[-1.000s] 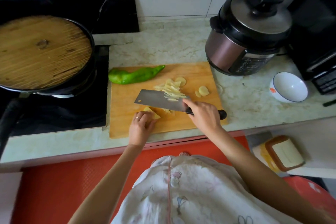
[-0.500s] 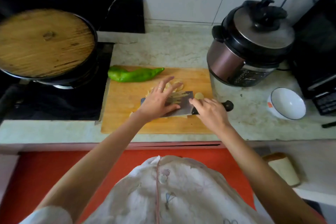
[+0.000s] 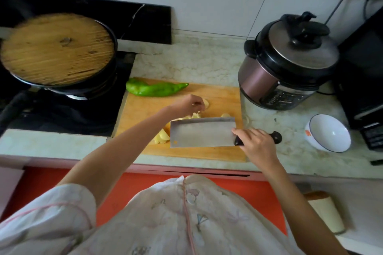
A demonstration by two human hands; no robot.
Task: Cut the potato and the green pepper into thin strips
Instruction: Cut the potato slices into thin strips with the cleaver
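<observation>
Lying under the left hand [image 3: 189,104], potato slices [image 3: 194,115]; right hand [image 3: 256,144] grips cleaver [image 3: 202,132] alongside.

Legible text: none. Cooker [image 3: 269,80]: small markings on the front panel, too blurred to read. Bowl [image 3: 329,130]: an orange mark on the outer wall, illegible. Black appliance [image 3: 371,93] at the right edge: pale print low on its front, too small to make out.

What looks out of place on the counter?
Little. A pale potato slice seems to lie off the board, on the counter beside its right edge. The pepper pokes over the board's far left corner.
</observation>
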